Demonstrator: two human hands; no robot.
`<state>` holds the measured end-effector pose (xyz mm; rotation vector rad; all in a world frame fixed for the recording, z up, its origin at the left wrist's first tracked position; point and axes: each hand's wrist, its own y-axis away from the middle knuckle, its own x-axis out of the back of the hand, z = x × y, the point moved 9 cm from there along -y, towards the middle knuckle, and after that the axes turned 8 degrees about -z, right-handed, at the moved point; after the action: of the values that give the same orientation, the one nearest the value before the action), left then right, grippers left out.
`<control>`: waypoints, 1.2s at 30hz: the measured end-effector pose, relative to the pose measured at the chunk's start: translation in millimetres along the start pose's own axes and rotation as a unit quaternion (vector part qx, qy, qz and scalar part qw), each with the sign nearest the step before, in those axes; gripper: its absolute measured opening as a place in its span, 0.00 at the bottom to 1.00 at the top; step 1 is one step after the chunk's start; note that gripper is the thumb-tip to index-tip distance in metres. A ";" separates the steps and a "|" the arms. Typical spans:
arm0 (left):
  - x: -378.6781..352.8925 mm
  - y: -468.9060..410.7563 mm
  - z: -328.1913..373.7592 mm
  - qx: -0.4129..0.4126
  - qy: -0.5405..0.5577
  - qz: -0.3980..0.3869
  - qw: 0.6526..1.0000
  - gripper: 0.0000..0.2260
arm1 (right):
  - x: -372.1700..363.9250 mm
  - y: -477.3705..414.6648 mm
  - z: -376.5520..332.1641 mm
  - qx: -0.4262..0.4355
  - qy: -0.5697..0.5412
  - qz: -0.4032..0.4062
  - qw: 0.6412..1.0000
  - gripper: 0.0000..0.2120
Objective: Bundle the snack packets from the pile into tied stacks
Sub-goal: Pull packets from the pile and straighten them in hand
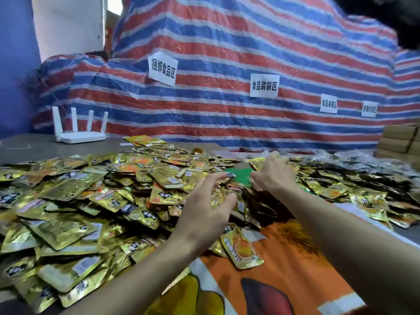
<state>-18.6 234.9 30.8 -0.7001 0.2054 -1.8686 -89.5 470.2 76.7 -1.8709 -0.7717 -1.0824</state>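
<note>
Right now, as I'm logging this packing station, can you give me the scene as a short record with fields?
Packets: loose gold pile, heaped mostly on the left
Left hand: fingers spread and curved above the packets, holding nothing visible
Right hand: fingertips down among packets farther back; grip unclear
Sheet: orange, printed, under the near packets
Behind: white router, striped tarp, paper labels

The right hand hides its fingertips among snack packets; far label unreadable.

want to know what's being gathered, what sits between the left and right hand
In the head view, a flat green piece and a bunch of gold snack packets lie between the left hand and the right hand.
</note>
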 end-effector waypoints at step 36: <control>138.2 108.7 -82.9 0.323 -0.463 -0.228 0.793 0.44 | -74.1 183.2 -134.5 0.255 0.045 -0.341 0.904 0.64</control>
<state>-12.6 51.9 -34.6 -1.1287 -1.2782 -1.6261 -26.2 258.1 -13.5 -1.1067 -1.5536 -1.2089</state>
